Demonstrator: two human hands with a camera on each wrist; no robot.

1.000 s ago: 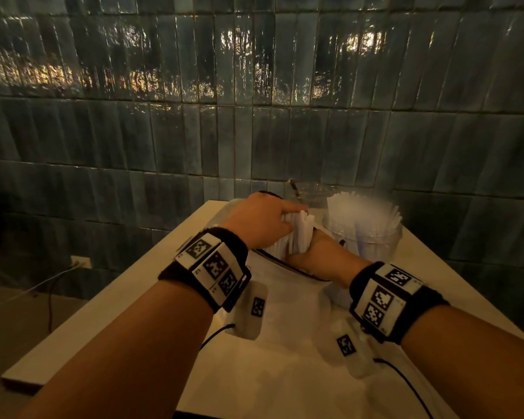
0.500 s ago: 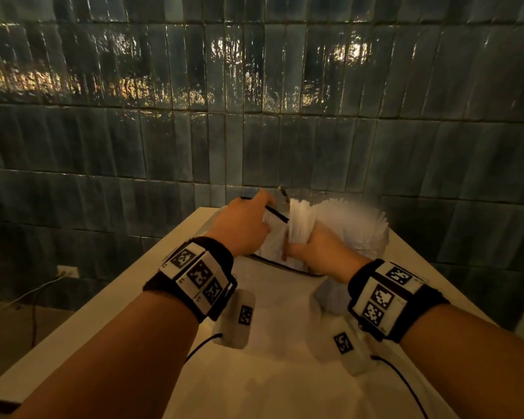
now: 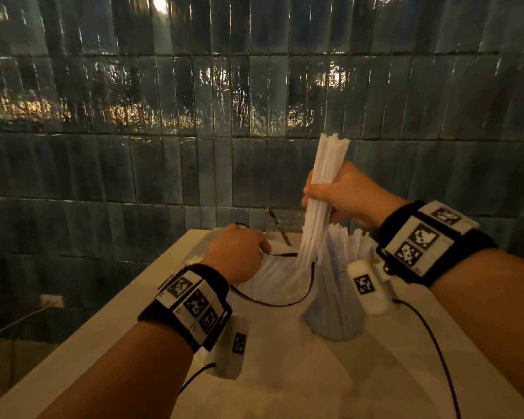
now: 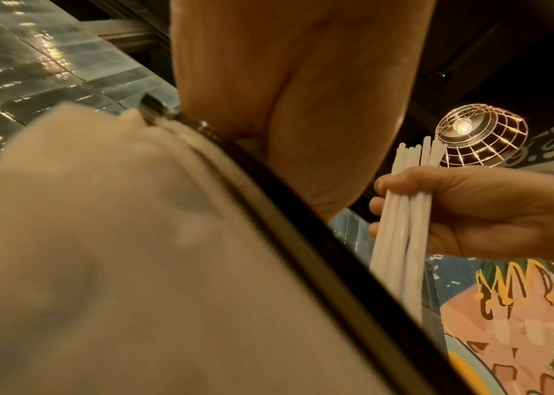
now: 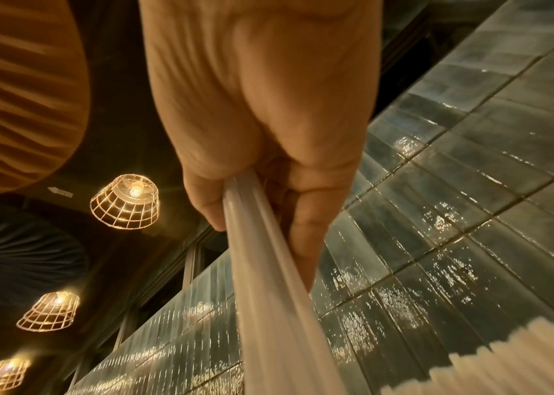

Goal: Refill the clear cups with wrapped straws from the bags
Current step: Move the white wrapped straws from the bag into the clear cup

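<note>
Gripping a bundle of wrapped straws (image 3: 321, 189) above the clear cup (image 3: 336, 300), the right hand (image 3: 345, 192) is raised; lower ends remain inside the bag (image 3: 273, 282). Left wrist view: left hand (image 4: 295, 88) pinches the bag's dark rim (image 4: 302, 229). Right wrist view: fingers (image 5: 305, 219) curl round straws; tiled wall (image 5: 471, 187) behind.

Café: tiled wall (image 3: 194, 164), cage lamps (image 5: 125, 202)
</note>
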